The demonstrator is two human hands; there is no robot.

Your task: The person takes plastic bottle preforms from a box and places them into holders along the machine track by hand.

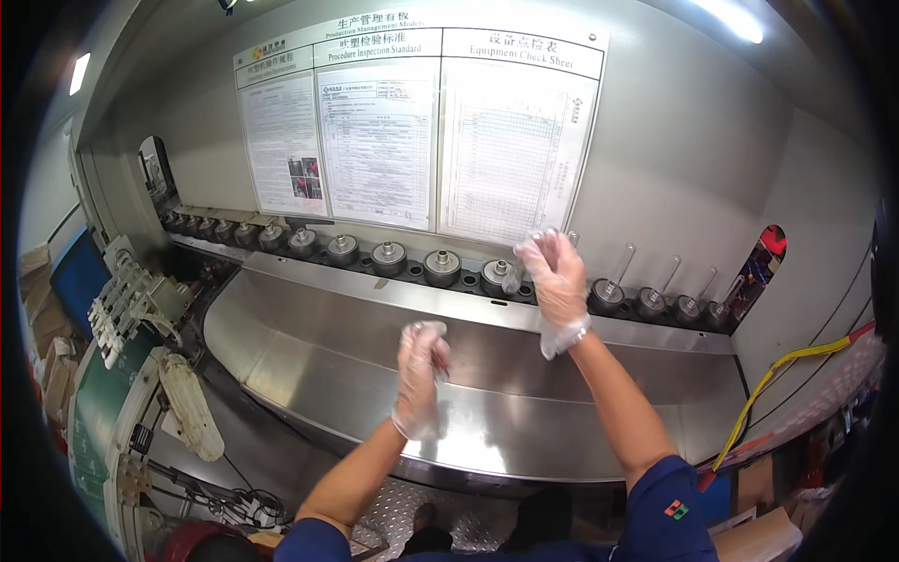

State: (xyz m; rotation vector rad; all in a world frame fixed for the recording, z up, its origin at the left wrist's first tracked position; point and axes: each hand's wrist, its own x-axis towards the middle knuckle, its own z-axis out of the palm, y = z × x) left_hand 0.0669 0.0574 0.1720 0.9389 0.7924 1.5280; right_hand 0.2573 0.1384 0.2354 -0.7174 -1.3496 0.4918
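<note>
My right hand (556, 281), in a clear plastic glove, is raised at the row of round metal holders (442, 266). Its fingers are pinched round what looks like a clear plastic tube (512, 278), whose lower end is by one holder. Over the steel trough (309, 361) hovers my left hand (420, 379), gloved the same way. Its fingers are curled in, and what they hold, if anything, is hidden. To the right of my right hand, several clear tubes (626, 264) stand upright on holders. The holders to the left are bare on top.
Behind the holders, a panel of printed sheets (379, 150) hangs on the grey wall. A jointed white mechanism (126, 304) and a green machine part (103, 403) stand at the left. A yellow hose (777, 370) runs along the right side. Cardboard (758, 539) lies at the lower right.
</note>
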